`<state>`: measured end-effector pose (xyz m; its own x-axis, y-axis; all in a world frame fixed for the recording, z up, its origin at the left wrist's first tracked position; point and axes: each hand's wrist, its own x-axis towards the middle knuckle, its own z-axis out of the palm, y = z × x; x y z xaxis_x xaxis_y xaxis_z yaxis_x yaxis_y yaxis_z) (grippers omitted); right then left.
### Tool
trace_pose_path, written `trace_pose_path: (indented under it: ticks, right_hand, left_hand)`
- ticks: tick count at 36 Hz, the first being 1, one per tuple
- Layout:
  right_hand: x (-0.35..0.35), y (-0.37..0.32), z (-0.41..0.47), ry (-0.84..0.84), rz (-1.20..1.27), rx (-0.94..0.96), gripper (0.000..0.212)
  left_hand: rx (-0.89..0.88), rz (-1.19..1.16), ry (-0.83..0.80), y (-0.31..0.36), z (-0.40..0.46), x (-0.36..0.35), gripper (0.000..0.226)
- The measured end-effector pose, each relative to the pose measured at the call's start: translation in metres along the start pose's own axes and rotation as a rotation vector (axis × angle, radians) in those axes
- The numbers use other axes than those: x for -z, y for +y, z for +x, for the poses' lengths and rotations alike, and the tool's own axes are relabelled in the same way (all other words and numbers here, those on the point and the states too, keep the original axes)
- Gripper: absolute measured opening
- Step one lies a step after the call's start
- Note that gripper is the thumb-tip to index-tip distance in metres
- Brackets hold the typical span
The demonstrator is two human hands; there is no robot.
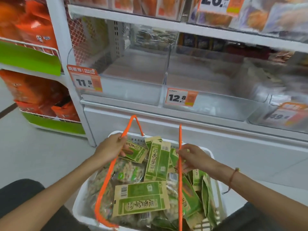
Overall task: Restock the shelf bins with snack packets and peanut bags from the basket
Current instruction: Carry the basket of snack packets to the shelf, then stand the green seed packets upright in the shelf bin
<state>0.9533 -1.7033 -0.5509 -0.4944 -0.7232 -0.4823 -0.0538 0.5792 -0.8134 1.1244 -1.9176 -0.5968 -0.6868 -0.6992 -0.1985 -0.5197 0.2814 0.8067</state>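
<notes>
the white basket [80,202] sits low between my two forearms, packed with green-and-tan snack packets [157,161] lying every which way and clear peanut bags [128,172] tucked under them toward my left side. my left hand [110,148] curls around the left orange handle [106,179], gripping it near the basket's far rim, with its fingertips down by one of the packets. my right hand [191,157] pinches the right orange handle [180,164], which stands nearly upright and crosses in front of the packets below my fingers. the two hands are apart, one on each handle, with the heap of packets between them.

beyond my hands and above them runs the white shelf edge [183,114], and on it stand two clear shelf bins: the left bin [133,90] up past my left hand, the right bin [216,104] up past my right. an orange price tag reading 11.5 [85,80] hangs at the left bin's front corner, and a tag reading 12.8 [181,97] at the right bin's. further right of my right hand is a third bin, blurred, with another orange tag [286,115] i can't read. higher shelves hold blurred orange packs. far out past my left hand stands a side rack [41,54] with green fronts and orange bags [33,92].
</notes>
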Motion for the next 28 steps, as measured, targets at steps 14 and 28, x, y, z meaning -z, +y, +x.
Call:
trace_pose_path:
  ticks: [14, 28]
  right_hand:
    - [0.085, 0.046, -0.021, 0.163, -0.331, -0.175, 0.066]
    - [0.083, 0.119, 0.007, 0.127, -0.709, -0.346, 0.053]
  left_hand:
    - [0.173, 0.611, 0.163, -0.065, 0.014, 0.028, 0.024]
    - [0.172, 0.624, 0.115, -0.126, 0.031, 0.015, 0.041]
